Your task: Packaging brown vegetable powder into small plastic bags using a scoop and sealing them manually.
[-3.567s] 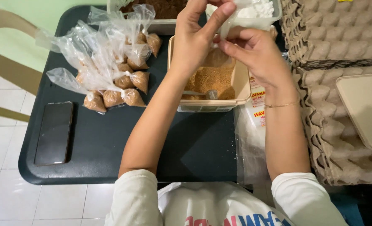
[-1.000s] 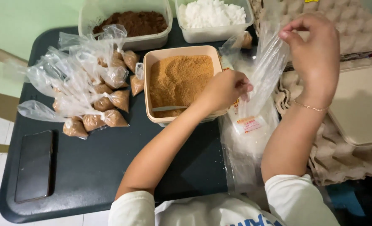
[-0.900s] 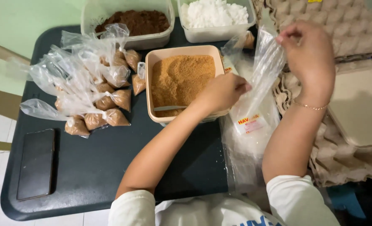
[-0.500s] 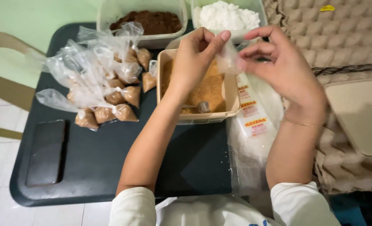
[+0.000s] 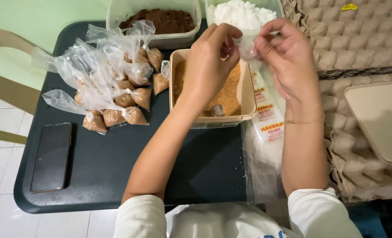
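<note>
Hands (image 5: 249, 66) raised, pinching plastic bag (image 5: 249, 47)

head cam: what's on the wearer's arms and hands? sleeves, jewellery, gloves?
Both hands are bare, no gloves: left hand, right hand. Short white sleeves end above the elbows, forearms uncovered. A thin gold-coloured chain bracelet sits on the right wrist. No rings or watch show from this view.

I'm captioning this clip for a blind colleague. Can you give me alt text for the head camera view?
Seen from above, a left hand and a right hand pinch open a small clear plastic bag over a tub of light brown powder. Filled, tied bags and a black phone lie on the dark table.
</note>
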